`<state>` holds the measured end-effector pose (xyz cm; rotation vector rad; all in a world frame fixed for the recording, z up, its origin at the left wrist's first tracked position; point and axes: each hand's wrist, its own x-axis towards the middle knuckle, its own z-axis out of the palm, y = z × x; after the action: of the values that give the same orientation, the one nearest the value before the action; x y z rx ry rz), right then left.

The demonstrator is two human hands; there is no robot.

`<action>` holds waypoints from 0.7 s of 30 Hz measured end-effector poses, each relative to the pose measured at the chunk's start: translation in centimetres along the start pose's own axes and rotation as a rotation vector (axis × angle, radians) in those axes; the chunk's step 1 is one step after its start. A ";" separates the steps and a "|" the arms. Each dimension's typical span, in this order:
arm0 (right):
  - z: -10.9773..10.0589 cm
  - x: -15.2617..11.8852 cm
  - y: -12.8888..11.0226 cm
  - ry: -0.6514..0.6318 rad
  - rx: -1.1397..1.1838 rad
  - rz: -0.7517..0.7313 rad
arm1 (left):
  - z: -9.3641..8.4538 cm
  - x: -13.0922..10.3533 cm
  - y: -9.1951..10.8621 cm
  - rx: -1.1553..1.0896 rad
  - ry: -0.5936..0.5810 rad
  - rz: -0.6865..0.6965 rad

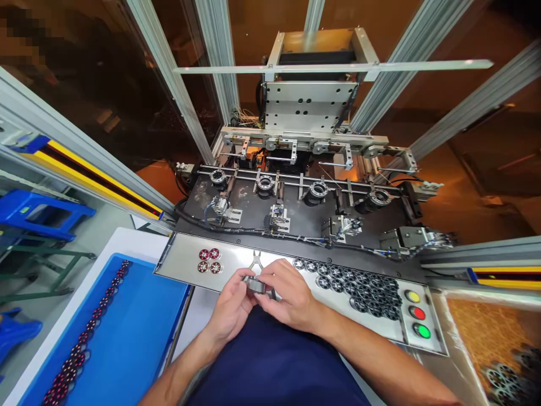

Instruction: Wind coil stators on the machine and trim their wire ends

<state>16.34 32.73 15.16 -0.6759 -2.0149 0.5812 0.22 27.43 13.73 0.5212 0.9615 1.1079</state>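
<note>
Both hands meet over the front edge of a white panel [181, 259]. Between them is a small grey ring-shaped metal part [256, 285]. My left hand [231, 304] pinches its left side, while the fingers of my right hand [289, 296] close on its right side. Just beyond my fingertips lies a pair of cutting pliers [257, 259], jaws pointing away; my hands hide its lower part. To the left on the panel sit several round motor stators [209, 261] with red or copper-coloured windings. Many dark round spoked parts [372, 290] cover the panel's right half.
Behind the panel stands a machine bed [249, 225] with several round fixtures [316, 193] and small clamps. Yellow, red and green buttons [417, 313] are at the panel's right end. A blue tray [122, 332] with a row of stators lies left; a carton [486, 338] stands right.
</note>
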 end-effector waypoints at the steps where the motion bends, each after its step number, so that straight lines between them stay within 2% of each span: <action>1: 0.0 0.0 -0.1 0.021 -0.006 -0.006 | 0.0 0.0 0.0 0.005 0.005 0.017; 4: -0.6 0.1 -0.1 -0.002 0.056 0.031 | -0.1 0.1 0.3 0.053 0.021 0.066; 8: -2.6 1.6 0.6 -0.237 0.384 0.264 | -0.7 0.2 1.8 0.162 0.028 0.134; 12: -4.1 3.7 1.9 -0.446 0.674 0.453 | -1.1 0.3 3.5 0.454 0.008 0.188; 14: -4.4 4.4 2.3 -0.538 0.718 0.462 | -1.3 0.5 4.1 0.578 -0.038 0.195; 17: -5.0 5.0 2.1 -0.653 0.739 0.388 | -1.5 0.9 4.6 0.717 -0.110 0.242; 19: -5.6 5.5 2.0 -0.698 0.731 0.334 | -1.5 1.3 4.6 0.728 -0.139 0.256; 21: -6.5 6.6 2.6 -0.720 0.680 0.276 | -1.6 1.9 4.4 0.641 -0.128 0.231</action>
<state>19.70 39.91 20.69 -0.3352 -2.1391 1.7723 -3.10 30.76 15.54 1.2342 1.1600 0.9393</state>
